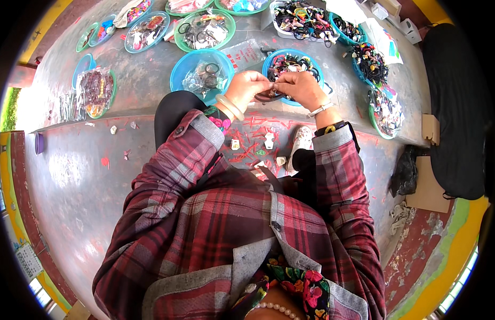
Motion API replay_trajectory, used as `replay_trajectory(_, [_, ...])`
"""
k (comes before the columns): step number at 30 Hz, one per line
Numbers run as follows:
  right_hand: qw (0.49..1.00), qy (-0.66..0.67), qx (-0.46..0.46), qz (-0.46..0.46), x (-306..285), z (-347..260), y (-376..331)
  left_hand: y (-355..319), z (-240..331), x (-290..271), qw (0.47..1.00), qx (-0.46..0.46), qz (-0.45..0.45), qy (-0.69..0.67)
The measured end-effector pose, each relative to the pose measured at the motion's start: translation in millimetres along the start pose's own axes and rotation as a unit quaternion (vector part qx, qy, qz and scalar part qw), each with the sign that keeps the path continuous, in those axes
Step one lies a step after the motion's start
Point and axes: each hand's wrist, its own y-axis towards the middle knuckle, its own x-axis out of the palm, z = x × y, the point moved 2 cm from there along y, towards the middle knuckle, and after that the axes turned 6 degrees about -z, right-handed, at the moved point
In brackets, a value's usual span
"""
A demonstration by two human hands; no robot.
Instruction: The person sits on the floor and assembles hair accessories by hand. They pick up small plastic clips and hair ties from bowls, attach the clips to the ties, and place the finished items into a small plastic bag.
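Note:
My left hand (245, 89) and my right hand (305, 89) meet fingertip to fingertip in front of a blue bowl (265, 65) heaped with dark and coloured hair ties. Both are pinched closed on what looks like a dark hair tie (266, 98), which hangs in a loop below the fingers. Its finer details are hidden by my fingertips. Left of my hands stands another blue bowl (174, 73), holding a clear plastic bag (204, 80) with black loops in it. A printed clear bag (244, 53) lies flat between the two bowls.
Green and blue trays (178, 33) of small accessories line the back. At the right are piles of hair ties (371, 63) and a green basket (373, 121). Red scraps (242, 124) and paper tags (269, 141) litter the floor by my shoe (302, 140). Cardboard (430, 184) lies far right.

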Motion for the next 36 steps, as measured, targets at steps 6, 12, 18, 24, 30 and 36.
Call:
replay_trajectory(6, [0.996,0.064,0.042,0.054,-3.9,12.8,3.6,-4.7,7.0,4.0,0.996,-0.047,-0.005,-0.078])
replay_trajectory(12, [0.992,0.071,0.065,0.083,-6.3,15.6,4.6,-1.4,5.3,-4.2,0.989,-0.093,-0.052,-0.103])
replay_trajectory(18, [0.994,0.065,0.064,0.065,-3.9,18.9,6.5,1.1,-1.0,-5.6,0.988,-0.064,-0.027,-0.138])
replay_trajectory(24, [0.995,0.041,0.008,0.096,-12.2,2.5,2.3,1.8,2.1,-7.2,0.986,-0.071,-0.001,-0.150])
replay_trajectory(30, [0.996,0.012,-0.057,0.066,-16.2,-7.0,-4.2,2.0,3.2,-8.4,0.984,-0.057,0.004,-0.167])
replay_trajectory(36, [0.995,0.022,-0.045,0.089,-9.9,11.1,1.1,5.2,-2.9,-12.9,0.982,-0.065,-0.014,-0.179])
